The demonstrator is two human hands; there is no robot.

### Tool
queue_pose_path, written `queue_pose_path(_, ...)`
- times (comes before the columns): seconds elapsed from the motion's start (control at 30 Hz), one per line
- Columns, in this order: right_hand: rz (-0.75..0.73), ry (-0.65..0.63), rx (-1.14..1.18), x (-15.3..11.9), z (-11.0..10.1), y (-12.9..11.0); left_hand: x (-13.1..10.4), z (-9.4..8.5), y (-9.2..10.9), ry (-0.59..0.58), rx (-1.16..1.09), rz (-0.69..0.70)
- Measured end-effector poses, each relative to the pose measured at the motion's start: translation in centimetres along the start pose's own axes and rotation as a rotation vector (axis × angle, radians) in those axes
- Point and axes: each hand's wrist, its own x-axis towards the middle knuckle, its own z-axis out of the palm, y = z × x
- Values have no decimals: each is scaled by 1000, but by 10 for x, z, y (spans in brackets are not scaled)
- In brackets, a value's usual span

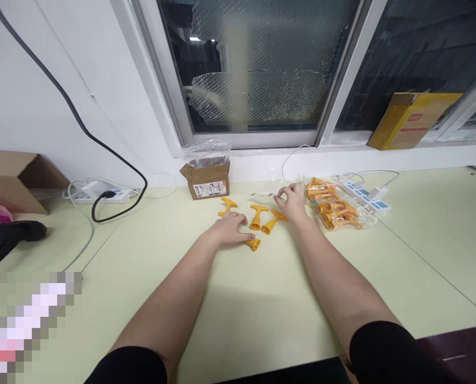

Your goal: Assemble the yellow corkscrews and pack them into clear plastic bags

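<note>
1. Trouble could come from rolling: the yellow piece (253, 245) under the left hand (230, 229) has a round flared mouth, so an off-centre push might swing it across the counter (238, 288).
2. Left fingers spread over it; whether that grip is closed, I cannot tell.
3. Thumb and forefinger of the right hand (293, 200) nearly meet; anything pinched there is too small to make out. Its wrist, near the clear bag (368, 218), could shove it.
4. Loose T-shaped pieces (258, 216) lie between and behind the hands: glossy orange-yellow, crossbar at one end, hollow cone at the other.
</note>
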Motion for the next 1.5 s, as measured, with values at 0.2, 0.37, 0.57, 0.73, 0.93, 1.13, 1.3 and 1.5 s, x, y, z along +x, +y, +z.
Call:
queue_pose_path(0.2,44,-214,-38,-4,9,-8,0,2,5,15,16,-26)
queue_pose_path(0.37,-99,-211,184,14,-27,-37,1,-10,11,447,-12,-38)
queue_pose_path(0.57,39,-169,751,23,-79,-80,-17,-52,5,773,-337,66)
queue_pose_path(0.73,274,-321,1002,23,-96,-89,-26,-68,1,554,-808,96)
queue_pose_path(0.93,407,-522,1118,23,-94,-72,-20,-59,-4,439,-807,-12)
queue_pose_path(1.13,457,-729,1036,19,-86,-68,-16,-51,-3,225,-937,84)
queue_pose_path(1.3,379,-903,891,17,-85,-71,-15,-49,-2,146,-887,67)
queue_pose_path(1.5,359,-912,953,16,-88,-74,-26,-55,10,62,-817,105)
